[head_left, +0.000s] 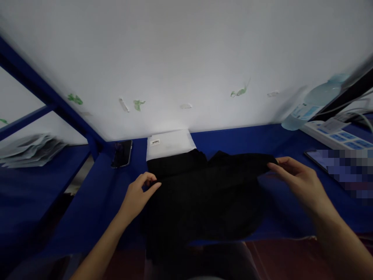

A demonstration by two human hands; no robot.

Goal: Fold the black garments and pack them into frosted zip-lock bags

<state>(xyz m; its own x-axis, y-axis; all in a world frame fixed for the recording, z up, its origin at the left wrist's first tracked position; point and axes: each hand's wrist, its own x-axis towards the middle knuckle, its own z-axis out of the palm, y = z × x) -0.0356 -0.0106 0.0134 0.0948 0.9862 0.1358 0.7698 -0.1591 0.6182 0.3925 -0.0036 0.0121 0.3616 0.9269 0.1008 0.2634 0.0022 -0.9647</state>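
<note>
Head cam: L fingers [153, 188] & R fingers [278, 169] pinched closed on black cloth [204, 194], prob. light, soft, floppy; best gripped at edges.

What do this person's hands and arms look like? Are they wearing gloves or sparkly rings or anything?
Nope, no gloves! The left hand and right hand are both bare, and I can't see any rings. There's no watch or bracelet on either wrist. No sleeves show on the left forearm or the right forearm.
</note>
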